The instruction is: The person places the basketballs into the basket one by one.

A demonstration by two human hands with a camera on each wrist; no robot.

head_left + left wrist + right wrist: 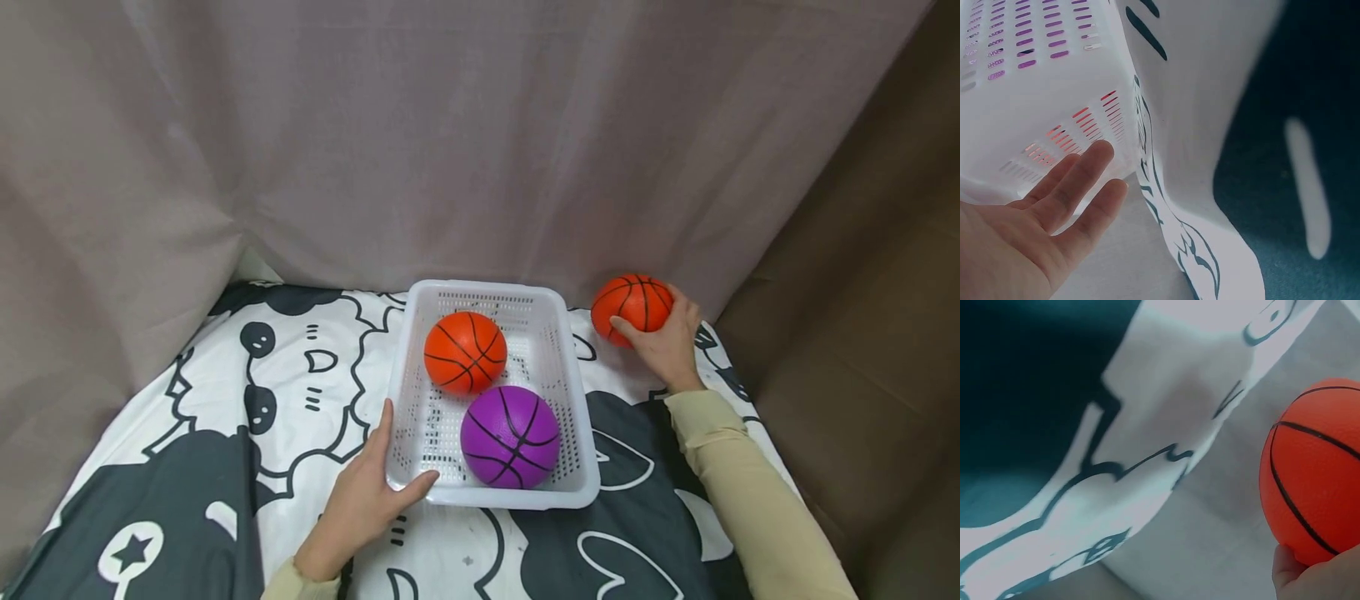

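Note:
A white perforated plastic basket [588,467] holds an orange toy basketball [465,352] and, nearer the front, a purple toy basketball [510,437]. My left hand [367,492] is at the basket's front left corner, its thumb by the front rim and its fingers extended along the outer left side. In the left wrist view those fingers [1079,187] look nearly straight beside the slotted wall. Right of the basket, my right hand [670,342] grips a second orange toy basketball [632,307], thumb in front and fingers around its right side. The ball's underside is hidden.
A white and dark grey cartoon-print cloth [315,417] covers the surface beneath the basket. Behind it hangs a greyish-brown curtain [450,150], close to the basket's far rim. Darker brown fabric [847,358] borders the right side.

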